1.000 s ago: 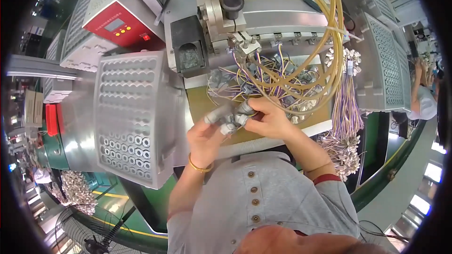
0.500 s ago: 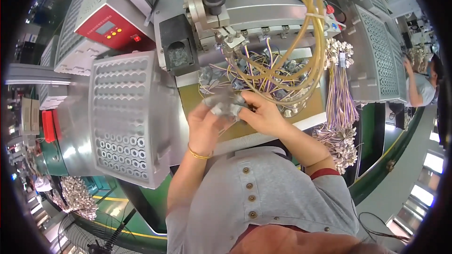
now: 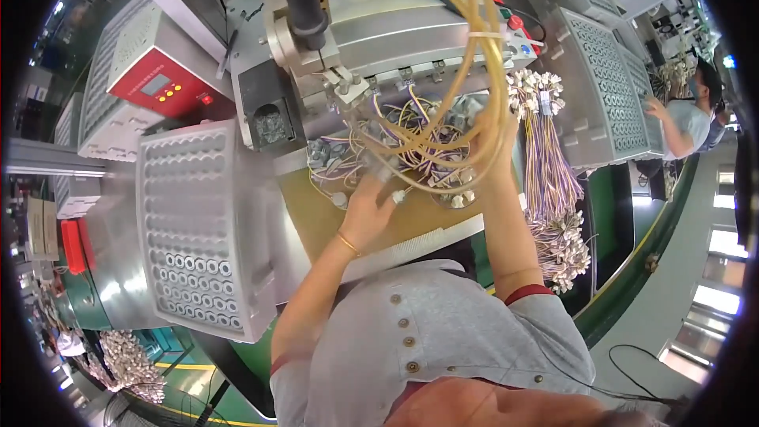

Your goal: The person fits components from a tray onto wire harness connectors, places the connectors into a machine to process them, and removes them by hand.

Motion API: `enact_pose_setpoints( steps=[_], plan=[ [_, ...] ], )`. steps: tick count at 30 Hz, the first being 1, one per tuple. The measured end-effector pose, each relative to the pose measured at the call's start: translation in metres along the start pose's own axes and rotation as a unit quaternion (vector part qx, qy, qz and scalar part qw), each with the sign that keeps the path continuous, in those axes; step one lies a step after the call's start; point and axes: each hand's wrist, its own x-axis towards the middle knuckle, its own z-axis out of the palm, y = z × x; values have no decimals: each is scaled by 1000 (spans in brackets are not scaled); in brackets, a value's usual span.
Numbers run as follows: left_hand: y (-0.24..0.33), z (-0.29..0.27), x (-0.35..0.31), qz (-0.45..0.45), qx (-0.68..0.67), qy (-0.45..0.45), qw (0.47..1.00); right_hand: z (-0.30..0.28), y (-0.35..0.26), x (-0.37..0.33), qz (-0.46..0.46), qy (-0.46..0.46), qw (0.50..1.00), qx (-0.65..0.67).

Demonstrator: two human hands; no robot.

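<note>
My left hand (image 3: pixel 370 207) is at the front edge of a tangled pile of yellow, purple and white wires (image 3: pixel 423 138). Its thumb stands apart from its outstretched, blurred fingers, which touch the pile. Close to the thumb is a small white connector (image 3: pixel 398 197) on a wire. Reaching farther forward, my right hand (image 3: pixel 494 142) is at the pile's right side. Yellowish tubes (image 3: pixel 474 55) cross in front of it, so its fingers and anything in them are hidden. Under the wires lies a brown board (image 3: pixel 312 209) with a pale ridged front edge.
A metal machine (image 3: pixel 316 47) with a dark cylinder overhangs the pile. To the left stand a grey tray with rows of round holes (image 3: pixel 186 213) and a red-fronted control box (image 3: pixel 162 87). Wire bundles with white connectors (image 3: pixel 545 166) hang at right; beyond, a person (image 3: pixel 684 119) is seated.
My hands were together over the board, handling small pale parts. They have parted: the left lies at the pile's front, the right has gone forward and right. The view has shifted slightly.
</note>
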Motion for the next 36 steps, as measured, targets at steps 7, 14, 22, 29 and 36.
enact_pose_setpoints(
  steps=[7,14,22,29,36],
  plan=[
    [9,-13,-8,-15,-39,12,999,3,42,24,28,57,998,5],
    [0,-75,-54,-110,23,168,979,5,39,23,7,68,992,-104],
    [-17,-76,-101,-46,237,111,964,7,54,34,14,89,996,-15],
    [-10,-65,-96,63,341,99,933,7,59,33,48,77,995,28],
    [29,-73,-76,65,270,201,939,18,36,35,25,38,999,-24]
  ],
)
